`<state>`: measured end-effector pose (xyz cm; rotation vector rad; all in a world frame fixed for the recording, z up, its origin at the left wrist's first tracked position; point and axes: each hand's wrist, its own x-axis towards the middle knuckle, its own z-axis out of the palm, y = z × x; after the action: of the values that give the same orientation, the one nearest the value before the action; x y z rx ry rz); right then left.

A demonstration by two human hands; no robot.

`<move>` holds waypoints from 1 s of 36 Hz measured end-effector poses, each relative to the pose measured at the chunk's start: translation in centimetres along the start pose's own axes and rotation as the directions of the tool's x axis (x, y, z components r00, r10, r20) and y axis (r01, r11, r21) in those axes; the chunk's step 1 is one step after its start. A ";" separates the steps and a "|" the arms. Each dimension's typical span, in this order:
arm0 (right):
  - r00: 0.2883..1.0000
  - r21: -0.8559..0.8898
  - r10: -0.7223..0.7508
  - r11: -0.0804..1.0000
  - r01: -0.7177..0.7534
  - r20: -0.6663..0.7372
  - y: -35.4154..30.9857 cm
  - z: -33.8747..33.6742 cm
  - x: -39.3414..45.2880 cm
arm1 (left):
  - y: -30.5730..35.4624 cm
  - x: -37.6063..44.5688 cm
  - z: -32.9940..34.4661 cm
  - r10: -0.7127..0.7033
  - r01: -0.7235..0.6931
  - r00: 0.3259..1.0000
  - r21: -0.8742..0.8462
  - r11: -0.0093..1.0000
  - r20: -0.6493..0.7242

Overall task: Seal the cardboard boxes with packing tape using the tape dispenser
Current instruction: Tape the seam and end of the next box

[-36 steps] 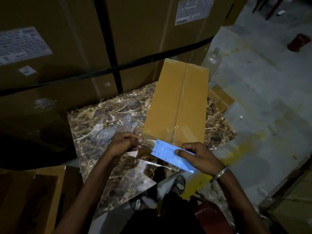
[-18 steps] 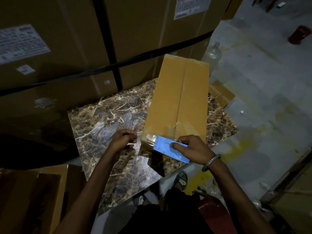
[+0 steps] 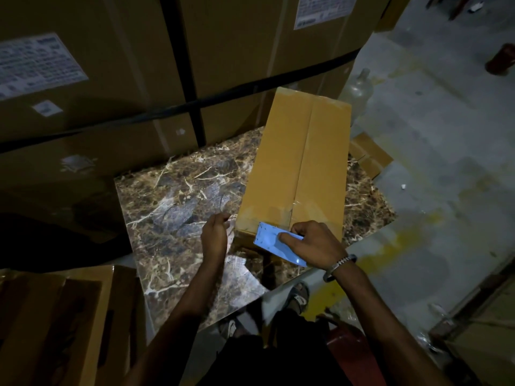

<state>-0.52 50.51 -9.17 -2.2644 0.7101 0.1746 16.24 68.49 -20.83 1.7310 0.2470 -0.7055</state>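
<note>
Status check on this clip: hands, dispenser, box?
Right hand grips blue tape dispenser at near end of cardboard box. Left hand pinches tape end beside box corner. Nothing in the way.

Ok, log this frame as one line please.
stage: taping near box edge | right hand: grips blue tape dispenser | left hand: pinches tape end | cardboard box: on marble slab

A long tan cardboard box (image 3: pixel 298 168) lies flat, a light-blue tape dispenser (image 3: pixel 271 243) against its near end.

The right hand (image 3: pixel 312 243) covers the tape dispenser (image 3: pixel 271 242) handle, its roll is hidden, and dim light blurs the left hand's (image 3: pixel 214 235) fingertips.
</note>
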 end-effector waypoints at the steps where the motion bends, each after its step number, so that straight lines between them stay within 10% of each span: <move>1: 1.000 0.002 0.005 1.000 -0.005 -0.001 0.0 0.1 0.0 | 0.6 0.1 0.6 -0.007 0.007 1.000 -0.014 1.000 0.024; 10: 1.000 0.022 0.010 1.000 -0.010 0.000 0.0 0.4 0.0 | 3.6 -0.4 6.1 0.051 -0.041 0.998 0.212 0.976 -0.040; 20: 0.995 -0.097 0.098 0.990 -0.100 -0.020 -0.4 -0.1 -0.3 | 2.1 -1.6 6.4 0.450 -0.321 0.869 0.459 0.828 -0.205; 36: 0.996 -0.360 0.065 0.929 -0.083 -0.060 4.7 -5.8 -4.0 | 2.2 -1.2 6.1 0.446 -0.251 0.862 0.562 0.788 -0.242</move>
<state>-6.92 45.51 -6.66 -2.6002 0.8458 0.3118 14.44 62.42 -19.18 2.3454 -0.0343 -0.1573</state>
